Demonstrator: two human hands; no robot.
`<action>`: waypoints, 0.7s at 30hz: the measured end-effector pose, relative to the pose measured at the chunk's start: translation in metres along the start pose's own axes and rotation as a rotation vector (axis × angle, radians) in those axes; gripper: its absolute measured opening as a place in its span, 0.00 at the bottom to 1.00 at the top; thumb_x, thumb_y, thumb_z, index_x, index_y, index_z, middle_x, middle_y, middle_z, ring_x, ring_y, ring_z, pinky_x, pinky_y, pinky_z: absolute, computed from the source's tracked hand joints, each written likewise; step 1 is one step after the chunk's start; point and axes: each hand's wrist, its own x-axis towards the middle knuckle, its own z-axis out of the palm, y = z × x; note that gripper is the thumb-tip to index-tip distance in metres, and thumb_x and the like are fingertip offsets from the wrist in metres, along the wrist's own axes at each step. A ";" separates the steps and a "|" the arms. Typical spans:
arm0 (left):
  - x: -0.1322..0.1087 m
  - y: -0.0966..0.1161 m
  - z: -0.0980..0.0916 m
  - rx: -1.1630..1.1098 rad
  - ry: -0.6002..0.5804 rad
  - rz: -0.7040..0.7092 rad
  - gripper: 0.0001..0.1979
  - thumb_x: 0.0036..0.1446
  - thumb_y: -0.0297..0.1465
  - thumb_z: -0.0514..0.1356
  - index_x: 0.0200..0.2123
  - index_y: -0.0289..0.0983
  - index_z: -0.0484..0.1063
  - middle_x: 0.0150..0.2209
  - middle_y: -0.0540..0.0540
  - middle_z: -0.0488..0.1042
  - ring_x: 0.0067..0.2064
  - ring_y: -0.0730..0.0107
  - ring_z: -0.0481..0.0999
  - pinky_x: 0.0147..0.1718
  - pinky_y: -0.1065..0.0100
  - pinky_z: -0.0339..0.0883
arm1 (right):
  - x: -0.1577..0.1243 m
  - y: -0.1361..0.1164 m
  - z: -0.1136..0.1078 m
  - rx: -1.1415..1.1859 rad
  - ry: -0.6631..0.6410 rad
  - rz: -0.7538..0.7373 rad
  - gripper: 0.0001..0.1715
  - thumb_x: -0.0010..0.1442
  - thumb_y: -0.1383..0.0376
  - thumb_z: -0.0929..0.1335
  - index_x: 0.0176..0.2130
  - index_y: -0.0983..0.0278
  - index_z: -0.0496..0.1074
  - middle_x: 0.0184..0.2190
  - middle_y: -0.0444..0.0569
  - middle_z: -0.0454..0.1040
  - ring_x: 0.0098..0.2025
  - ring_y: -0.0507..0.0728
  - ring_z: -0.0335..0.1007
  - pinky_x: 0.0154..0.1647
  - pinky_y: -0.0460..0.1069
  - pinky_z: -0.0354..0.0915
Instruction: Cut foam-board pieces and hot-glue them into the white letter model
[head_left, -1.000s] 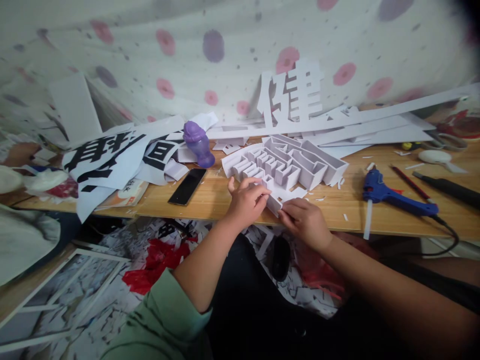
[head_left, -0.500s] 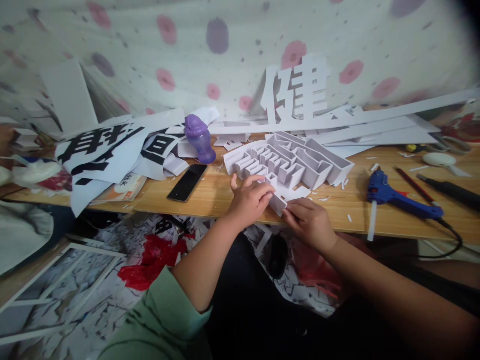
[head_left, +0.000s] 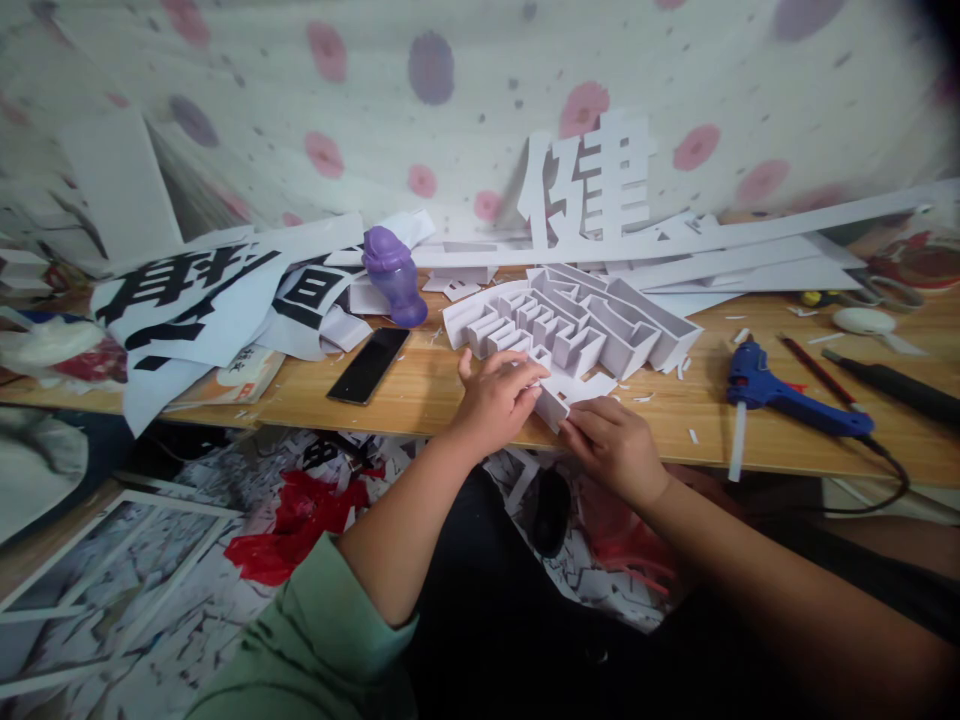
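A white walled character piece (head_left: 600,335) lies on the wooden table (head_left: 420,400), its thin upright walls forming narrow channels. At its near edge, my left hand (head_left: 495,400) pinches a small white strip (head_left: 552,408) between thumb and fingers. The strip's near right end is between the fingertips of my right hand (head_left: 611,440). The strip stands on edge against the near end of the piece; the exact contact is partly hidden by my fingers.
A blue glue gun (head_left: 787,392), a red pencil (head_left: 821,372) and a black tool (head_left: 900,385) lie right. A phone (head_left: 369,366), purple bottle (head_left: 395,280) and printed sheets (head_left: 195,300) are left. A white cut-out character (head_left: 592,185) stands behind. Scraps cover the floor.
The whole view has shifted slightly, with objects appearing a little further left. Both hands keep their hold on the strip.
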 end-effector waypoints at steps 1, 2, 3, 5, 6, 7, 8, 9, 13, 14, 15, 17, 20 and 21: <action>0.000 0.000 0.000 -0.004 -0.005 0.002 0.11 0.60 0.29 0.54 0.45 0.46 0.71 0.46 0.48 0.75 0.55 0.63 0.67 0.60 0.41 0.31 | 0.000 0.000 0.000 0.003 -0.003 0.000 0.09 0.62 0.68 0.64 0.32 0.67 0.72 0.31 0.53 0.74 0.32 0.56 0.68 0.34 0.50 0.67; 0.000 -0.001 0.000 -0.006 -0.016 0.007 0.12 0.61 0.29 0.54 0.45 0.46 0.71 0.45 0.48 0.76 0.55 0.63 0.67 0.60 0.41 0.30 | 0.001 0.000 0.000 0.006 -0.007 0.000 0.09 0.62 0.68 0.64 0.31 0.67 0.72 0.31 0.53 0.74 0.32 0.55 0.68 0.35 0.50 0.67; 0.000 -0.001 0.000 -0.005 -0.030 0.015 0.12 0.61 0.29 0.53 0.45 0.46 0.71 0.44 0.49 0.77 0.56 0.63 0.67 0.59 0.41 0.30 | 0.001 0.000 0.000 0.009 -0.012 0.001 0.09 0.62 0.68 0.64 0.31 0.67 0.72 0.31 0.53 0.74 0.32 0.55 0.68 0.34 0.50 0.67; 0.000 -0.002 -0.001 -0.001 -0.054 0.033 0.11 0.62 0.29 0.53 0.42 0.45 0.72 0.40 0.50 0.78 0.56 0.63 0.66 0.59 0.42 0.28 | 0.001 0.000 -0.001 0.014 -0.022 0.002 0.10 0.63 0.68 0.64 0.31 0.66 0.72 0.31 0.53 0.74 0.32 0.56 0.68 0.34 0.50 0.67; 0.000 -0.002 -0.001 -0.001 -0.058 0.041 0.10 0.62 0.29 0.53 0.41 0.45 0.73 0.38 0.50 0.78 0.56 0.63 0.66 0.59 0.42 0.28 | 0.001 0.001 -0.001 0.016 -0.026 0.003 0.10 0.63 0.68 0.64 0.31 0.66 0.72 0.31 0.52 0.74 0.33 0.56 0.68 0.35 0.50 0.67; 0.000 -0.002 -0.001 -0.001 -0.058 0.046 0.10 0.62 0.29 0.53 0.41 0.45 0.73 0.37 0.51 0.79 0.56 0.64 0.66 0.59 0.43 0.27 | 0.001 0.001 0.000 0.017 -0.030 0.003 0.10 0.63 0.68 0.64 0.31 0.66 0.72 0.31 0.52 0.74 0.33 0.56 0.68 0.35 0.50 0.67; 0.000 -0.002 -0.001 0.000 -0.057 0.048 0.10 0.62 0.29 0.53 0.41 0.45 0.73 0.37 0.51 0.79 0.56 0.64 0.66 0.59 0.43 0.27 | 0.001 0.001 0.000 0.018 -0.034 0.004 0.10 0.63 0.68 0.64 0.31 0.66 0.72 0.32 0.52 0.74 0.33 0.56 0.68 0.35 0.50 0.67; -0.001 -0.002 -0.002 0.001 -0.055 0.048 0.10 0.62 0.29 0.53 0.41 0.45 0.73 0.37 0.51 0.79 0.56 0.64 0.66 0.59 0.43 0.27 | 0.001 0.002 0.000 0.019 -0.037 0.005 0.10 0.63 0.67 0.64 0.31 0.66 0.72 0.32 0.52 0.74 0.33 0.56 0.68 0.35 0.50 0.67; -0.002 -0.002 -0.002 0.007 -0.061 0.049 0.10 0.61 0.29 0.54 0.42 0.45 0.72 0.40 0.51 0.79 0.57 0.64 0.66 0.59 0.44 0.27 | 0.000 0.002 0.000 0.020 -0.045 0.006 0.10 0.63 0.67 0.64 0.31 0.66 0.72 0.32 0.53 0.73 0.33 0.56 0.68 0.35 0.51 0.67; -0.002 -0.002 -0.002 0.008 -0.059 0.051 0.09 0.61 0.28 0.54 0.42 0.45 0.72 0.40 0.51 0.79 0.57 0.64 0.66 0.59 0.44 0.27 | 0.001 0.002 0.000 0.021 -0.048 0.006 0.11 0.63 0.67 0.63 0.31 0.66 0.72 0.32 0.53 0.73 0.33 0.57 0.68 0.35 0.51 0.67; -0.002 -0.001 -0.002 0.010 -0.056 0.053 0.09 0.61 0.28 0.55 0.42 0.45 0.72 0.41 0.51 0.79 0.57 0.64 0.66 0.59 0.44 0.26 | 0.001 0.002 0.000 0.022 -0.051 0.006 0.11 0.63 0.68 0.63 0.31 0.66 0.72 0.32 0.53 0.73 0.33 0.57 0.68 0.35 0.51 0.67; -0.002 -0.001 -0.001 0.024 -0.048 0.056 0.09 0.60 0.28 0.55 0.42 0.45 0.72 0.41 0.51 0.79 0.57 0.64 0.66 0.59 0.43 0.25 | 0.001 0.002 0.000 0.024 -0.059 0.008 0.11 0.63 0.67 0.63 0.31 0.66 0.73 0.31 0.53 0.73 0.33 0.57 0.68 0.35 0.52 0.67; -0.003 0.002 -0.001 0.071 -0.029 0.071 0.10 0.59 0.28 0.56 0.42 0.45 0.73 0.41 0.51 0.79 0.57 0.63 0.66 0.59 0.43 0.24 | 0.001 0.001 0.000 0.029 -0.066 0.013 0.12 0.63 0.67 0.63 0.31 0.65 0.73 0.32 0.53 0.73 0.34 0.57 0.68 0.35 0.52 0.67; -0.004 0.003 -0.002 0.094 -0.016 0.082 0.09 0.59 0.28 0.56 0.42 0.45 0.73 0.42 0.50 0.79 0.57 0.62 0.65 0.60 0.43 0.23 | 0.001 0.001 -0.001 0.031 -0.067 0.015 0.12 0.63 0.67 0.63 0.31 0.65 0.73 0.32 0.53 0.73 0.34 0.57 0.68 0.35 0.51 0.67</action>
